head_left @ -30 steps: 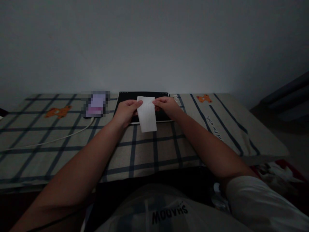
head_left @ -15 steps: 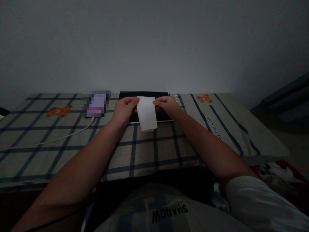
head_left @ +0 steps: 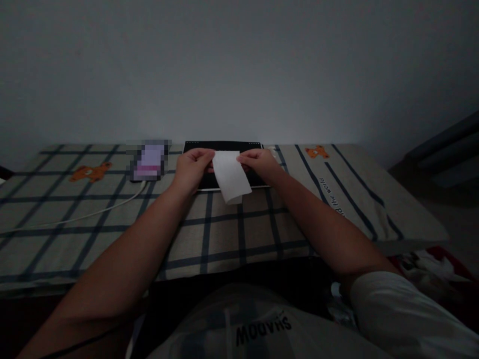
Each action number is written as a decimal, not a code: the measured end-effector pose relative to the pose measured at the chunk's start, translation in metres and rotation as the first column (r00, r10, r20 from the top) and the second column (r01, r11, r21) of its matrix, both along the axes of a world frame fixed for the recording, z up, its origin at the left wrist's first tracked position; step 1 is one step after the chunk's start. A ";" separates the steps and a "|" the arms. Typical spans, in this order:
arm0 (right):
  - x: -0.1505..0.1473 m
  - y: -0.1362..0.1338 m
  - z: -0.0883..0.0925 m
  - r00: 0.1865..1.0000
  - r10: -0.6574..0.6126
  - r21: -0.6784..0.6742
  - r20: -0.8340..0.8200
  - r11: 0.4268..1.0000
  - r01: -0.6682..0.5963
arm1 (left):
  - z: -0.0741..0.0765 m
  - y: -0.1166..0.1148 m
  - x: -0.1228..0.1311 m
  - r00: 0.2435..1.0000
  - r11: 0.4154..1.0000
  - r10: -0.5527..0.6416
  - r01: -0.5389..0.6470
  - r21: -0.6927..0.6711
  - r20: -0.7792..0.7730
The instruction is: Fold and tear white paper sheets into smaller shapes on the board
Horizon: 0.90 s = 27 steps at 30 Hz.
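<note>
A white tissue hangs between my two hands, its lower end skewed to the right with a second layer showing at the bottom. My left hand pinches its upper left corner between thumb and fingers. At the upper right edge, my right hand pinches it the same way. Behind and below the tissue lies a flat black rectangular item with a pale border, partly covered by my hands; what it is I cannot tell.
A phone, blurred out, lies to the left with a white cable plugged in. The checked tablecloth covers the table up to the wall. At the lower right is a red container with crumpled white stuff.
The tissue's hanging lower end has swung to the right and its layers have come slightly apart. Both hands stay almost in the same place, still pinching it.
</note>
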State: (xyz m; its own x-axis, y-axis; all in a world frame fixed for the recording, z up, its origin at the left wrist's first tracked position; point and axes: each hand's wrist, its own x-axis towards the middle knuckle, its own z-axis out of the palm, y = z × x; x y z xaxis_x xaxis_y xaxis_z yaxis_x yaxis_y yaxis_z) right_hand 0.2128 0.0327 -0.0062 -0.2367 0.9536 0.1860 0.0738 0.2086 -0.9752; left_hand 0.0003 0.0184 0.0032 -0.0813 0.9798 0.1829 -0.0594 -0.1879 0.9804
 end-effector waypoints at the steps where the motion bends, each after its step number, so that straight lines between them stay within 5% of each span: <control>1: 0.000 0.000 0.000 1.000 -0.008 -0.001 0.005 1.000 0.008 | 0.000 0.000 0.000 1.000 1.000 0.017 -0.017 0.004 -0.011; 12: 0.005 0.005 0.007 0.984 -0.144 0.001 -0.101 0.990 0.145 | -0.002 -0.003 0.002 0.978 0.949 -0.205 0.192 -0.250 -0.029; 22: 0.001 0.007 0.004 0.980 -0.144 -0.036 -0.140 0.990 0.140 | 0.001 -0.007 0.004 0.984 0.989 -0.108 0.092 -0.120 -0.139; 27: 0.003 0.006 0.000 0.989 0.015 -0.128 -0.149 0.991 -0.035 | 0.002 -0.006 0.000 0.971 1.000 -0.017 0.017 -0.002 -0.238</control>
State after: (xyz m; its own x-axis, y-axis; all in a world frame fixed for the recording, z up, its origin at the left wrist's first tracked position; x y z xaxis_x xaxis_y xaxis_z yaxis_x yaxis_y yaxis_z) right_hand 0.2162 0.0385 -0.0057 -0.2400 0.9661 0.0954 -0.0766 0.0791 -0.9939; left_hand 0.0004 0.0126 0.0050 -0.0192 0.9807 0.1947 0.1724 -0.1885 0.9668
